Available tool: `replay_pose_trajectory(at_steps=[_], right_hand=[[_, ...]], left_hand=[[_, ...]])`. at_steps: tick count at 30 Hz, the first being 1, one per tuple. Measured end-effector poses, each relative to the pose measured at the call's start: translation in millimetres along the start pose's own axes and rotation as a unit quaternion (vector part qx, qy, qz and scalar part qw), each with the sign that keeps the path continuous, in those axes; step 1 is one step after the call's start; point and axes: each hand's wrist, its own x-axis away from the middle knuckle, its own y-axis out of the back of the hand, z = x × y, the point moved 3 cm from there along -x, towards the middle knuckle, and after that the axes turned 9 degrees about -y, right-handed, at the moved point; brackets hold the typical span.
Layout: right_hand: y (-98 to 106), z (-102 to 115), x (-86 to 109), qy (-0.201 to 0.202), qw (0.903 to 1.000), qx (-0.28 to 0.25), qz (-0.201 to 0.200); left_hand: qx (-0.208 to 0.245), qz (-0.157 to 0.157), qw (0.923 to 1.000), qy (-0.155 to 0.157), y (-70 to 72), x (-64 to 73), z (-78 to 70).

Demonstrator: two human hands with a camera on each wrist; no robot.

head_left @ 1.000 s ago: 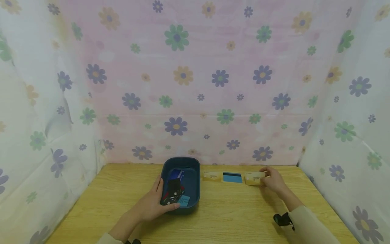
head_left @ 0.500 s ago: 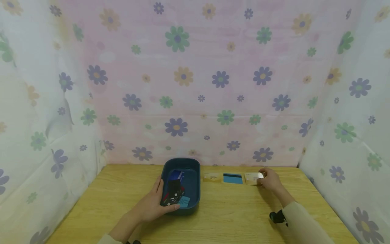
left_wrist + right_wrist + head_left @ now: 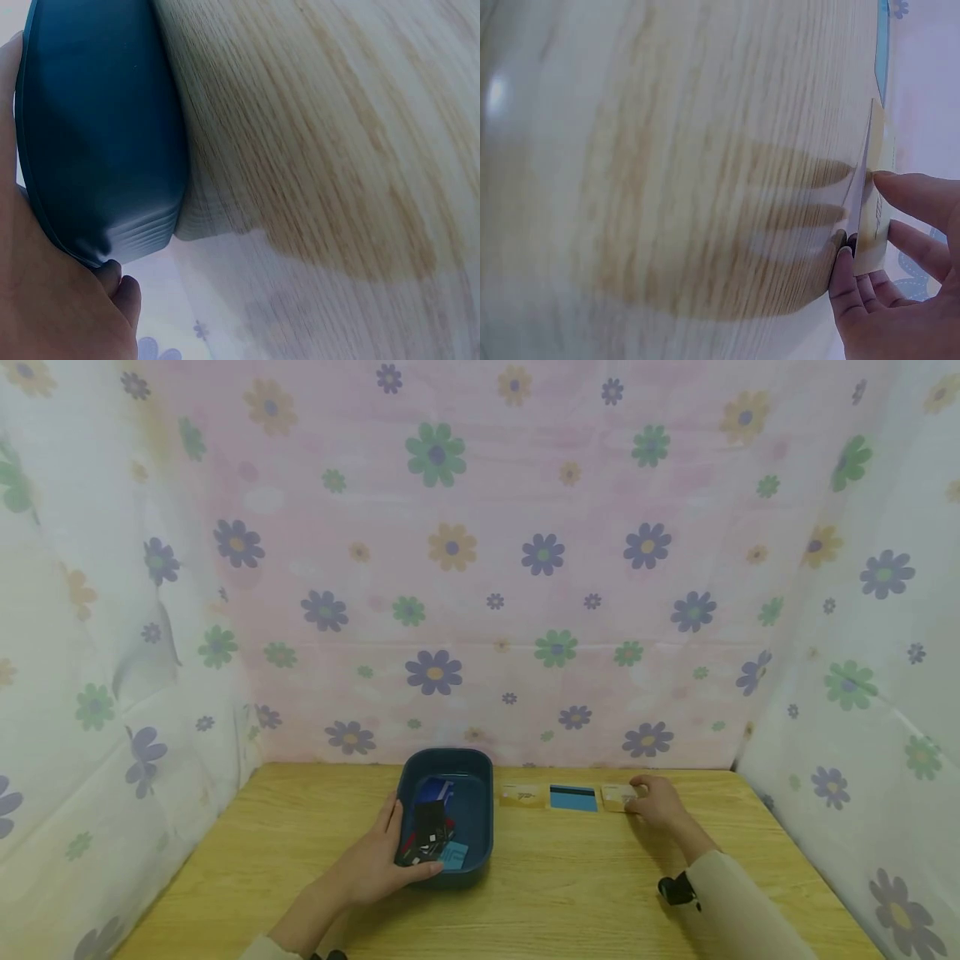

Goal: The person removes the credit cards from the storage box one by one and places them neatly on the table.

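My left hand (image 3: 367, 864) grips the dark blue plastic bin (image 3: 490, 814) at its left side, thumb over the near rim. The left wrist view shows fingertips curled at the rim's corner. Inside lie several bank cards, among them a black one (image 3: 430, 817), a blue one (image 3: 432, 790) and a light blue one (image 3: 453, 856). At the right end of a row, my right hand (image 3: 662, 803) pinches a gold bank card (image 3: 874, 210) by its right end. That end is raised off the table in the right wrist view, with the thumb on its face.
Left of the held card lie a blue card with a black stripe (image 3: 573, 799) and another gold card (image 3: 522, 795), next to the bin. The wooden table (image 3: 555, 893) ends at a flowered cloth (image 3: 510, 568) behind, with cloth at both sides.
My right hand has shifted a little left, and the gold card in its fingers has moved slightly left in the row. My left hand and the bin stay as they were.
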Motion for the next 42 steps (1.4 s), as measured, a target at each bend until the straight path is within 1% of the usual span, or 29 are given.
replay_pose_trajectory(at_steps=[6, 14, 17, 25, 30, 37, 42], right_hand=[[-2.5, 2.2, -2.0, 0.012, 0.9999, 0.002, 0.003], [-3.7, 0.9, -2.8, 0.0, 0.9998, -0.007, 0.016], [-5.0, 0.3, -3.5, -0.005, 0.9998, -0.013, 0.016], [-6.1, 3.9, -3.1, -0.006, 0.9998, 0.016, 0.005], [-4.4, 6.1, -0.8, -0.019, 0.9997, 0.015, 0.009], [-3.3, 5.9, 0.0, -0.019, 0.9986, 0.049, 0.005], [-5.2, 5.1, 0.6, -0.034, 0.9984, 0.044, 0.006]], left_hand=[[-0.006, 0.0, 1.0, -0.001, 0.4, 0.3, -0.4], [-0.004, -0.003, 1.0, 0.001, 0.0, -0.3, 0.2], [-0.004, -0.004, 1.0, 0.001, -0.2, -0.5, -0.1], [0.003, 0.0, 1.0, 0.002, 1.2, 1.1, -2.8], [0.0, 0.0, 1.0, 0.0, 2.8, 1.6, -4.6], [0.001, -0.002, 1.0, -0.003, 3.1, 1.6, -4.9], [0.001, -0.001, 1.0, -0.001, 2.2, 1.1, -2.8]])
